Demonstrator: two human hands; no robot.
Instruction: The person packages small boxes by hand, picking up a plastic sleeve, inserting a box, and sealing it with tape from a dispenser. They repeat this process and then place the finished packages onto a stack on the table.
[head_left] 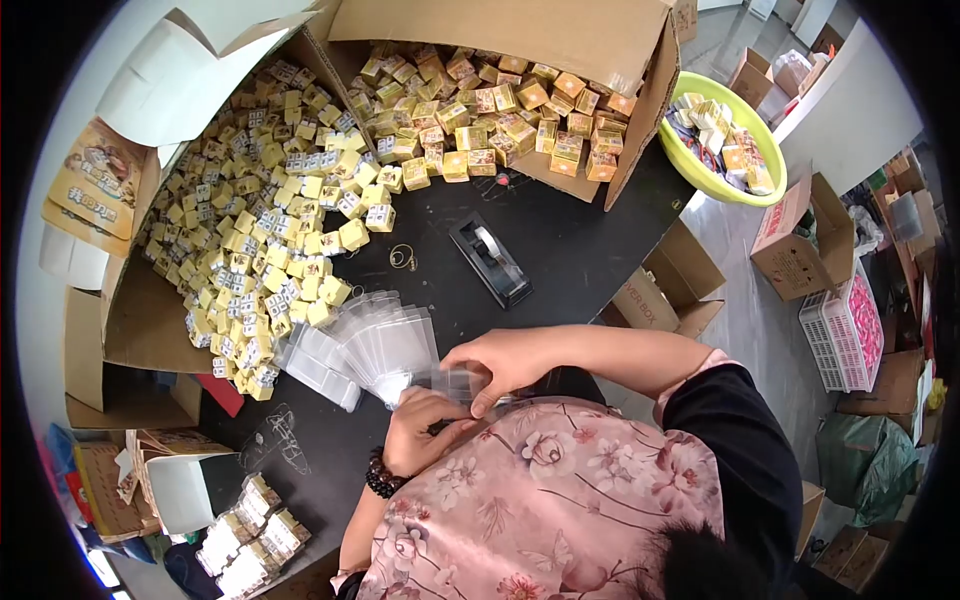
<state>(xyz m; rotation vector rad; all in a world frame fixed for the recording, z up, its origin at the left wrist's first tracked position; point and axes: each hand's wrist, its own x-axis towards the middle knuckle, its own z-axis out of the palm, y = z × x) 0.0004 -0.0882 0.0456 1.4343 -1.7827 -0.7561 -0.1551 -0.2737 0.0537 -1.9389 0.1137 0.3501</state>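
I see both hands close to the body, low over the black worktop (560, 230). The left hand (420, 435), the one with the bead bracelet (380, 475), and the right hand (500, 365) meet on one small clear bag (455, 383).

The left grip is curled nearly closed and pinches the bag from below. The right grip is also closed on it, with the fingers bent down over its top edge. The bag sits right between the two grips, and its long side seems to run from one hand to the other. It is see-through and blurry, so I cannot tell if anything is inside.

The fan of clear bags (370, 345) lies flat on the worktop, just beside the left hand and a little farther from the body. Past that fan, up and to the left, is the big pile of little yellow boxes (270, 220). Its closest boxes touch the far edge of the fan. The left hand is the nearer one to both.

The tape holder (490, 260) lies farther out, ahead of the right hand and apart from it. It sits on a slant.
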